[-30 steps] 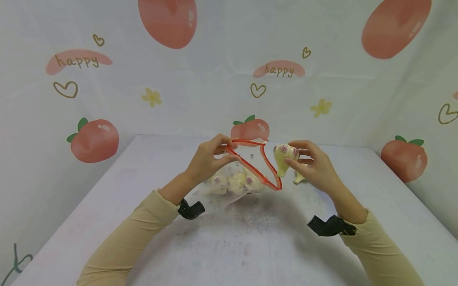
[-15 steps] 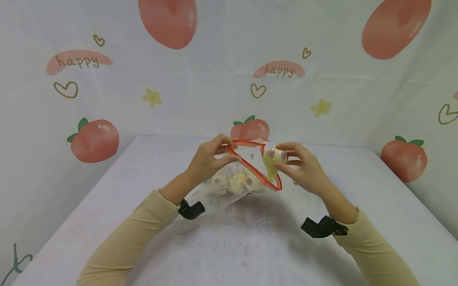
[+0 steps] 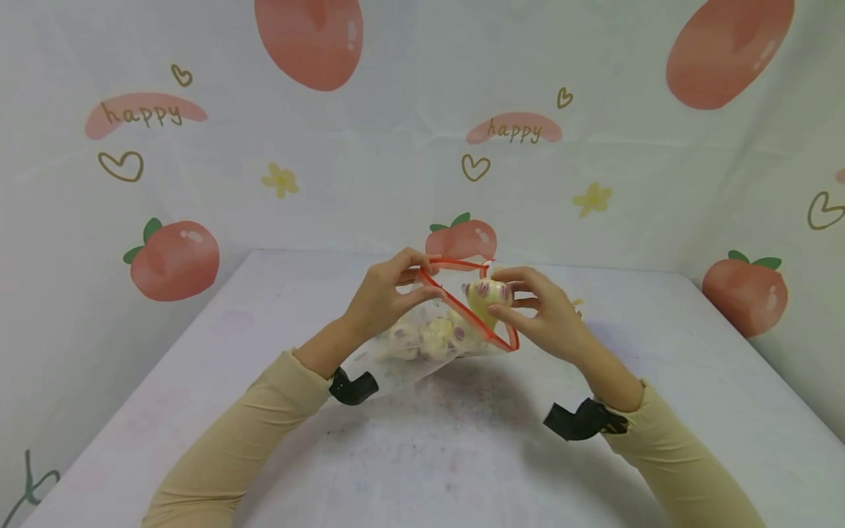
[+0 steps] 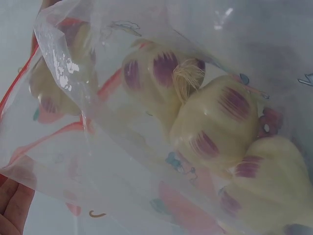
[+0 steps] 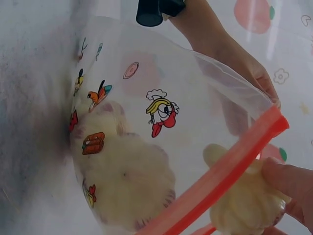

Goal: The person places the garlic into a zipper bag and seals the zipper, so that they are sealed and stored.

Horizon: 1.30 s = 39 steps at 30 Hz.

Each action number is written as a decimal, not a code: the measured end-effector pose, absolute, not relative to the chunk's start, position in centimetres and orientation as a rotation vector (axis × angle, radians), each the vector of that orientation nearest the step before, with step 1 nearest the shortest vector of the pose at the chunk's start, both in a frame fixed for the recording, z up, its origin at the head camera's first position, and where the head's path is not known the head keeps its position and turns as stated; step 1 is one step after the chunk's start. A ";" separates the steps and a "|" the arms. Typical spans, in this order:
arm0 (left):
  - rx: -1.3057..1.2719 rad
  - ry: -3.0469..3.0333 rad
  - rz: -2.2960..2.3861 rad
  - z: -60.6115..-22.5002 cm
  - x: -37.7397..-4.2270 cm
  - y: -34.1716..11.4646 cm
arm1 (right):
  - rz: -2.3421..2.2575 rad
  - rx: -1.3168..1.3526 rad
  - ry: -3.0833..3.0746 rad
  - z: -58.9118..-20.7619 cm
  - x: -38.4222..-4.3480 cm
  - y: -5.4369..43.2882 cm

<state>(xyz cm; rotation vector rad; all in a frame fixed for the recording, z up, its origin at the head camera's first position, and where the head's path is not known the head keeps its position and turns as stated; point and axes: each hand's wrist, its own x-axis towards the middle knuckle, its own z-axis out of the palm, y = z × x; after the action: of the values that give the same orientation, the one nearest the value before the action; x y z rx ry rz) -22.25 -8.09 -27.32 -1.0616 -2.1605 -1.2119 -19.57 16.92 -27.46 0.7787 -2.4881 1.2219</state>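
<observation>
My left hand [image 3: 389, 292] pinches the red zip rim of a clear printed zip bag [image 3: 412, 372], and the mouth gapes toward the right. Several garlic bulbs [image 4: 215, 122], cream with purple streaks, lie inside the bag. At the mouth, my right hand [image 3: 544, 314] holds another garlic bulb [image 3: 490, 295] between thumb and fingers. In the right wrist view this held bulb [image 5: 244, 205] sits partly behind the red rim [image 5: 215, 181], its upper part seen through the film.
Behind my right hand a small bit of a further garlic bulb [image 3: 578, 303] shows on the white table [image 3: 422, 455]; the rest is hidden. A white cloth backdrop [image 3: 370, 147] printed with fruit and hearts rises behind the table.
My right hand has moved left with its garlic bulb, from beside the bag into the mouth. The left hand and the bag have stayed in place.
</observation>
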 end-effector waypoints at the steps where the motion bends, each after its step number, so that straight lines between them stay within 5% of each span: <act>1: -1.064 -2.161 -1.212 -27.3 -22.3 -8.1 | 1.222 0.779 -2.494 -27.5 -19.6 16.8; 39: -1.052 -2.168 -1.206 -27.1 -22.2 -8.1 | 1.298 0.959 -2.559 -28.4 -20.8 14.8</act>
<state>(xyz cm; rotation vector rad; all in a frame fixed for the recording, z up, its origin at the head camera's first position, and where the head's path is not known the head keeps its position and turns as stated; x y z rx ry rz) -22.24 -8.06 -27.06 -1.0519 -2.1682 -1.2062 -20.75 14.84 -28.43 0.9594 -2.5589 1.2984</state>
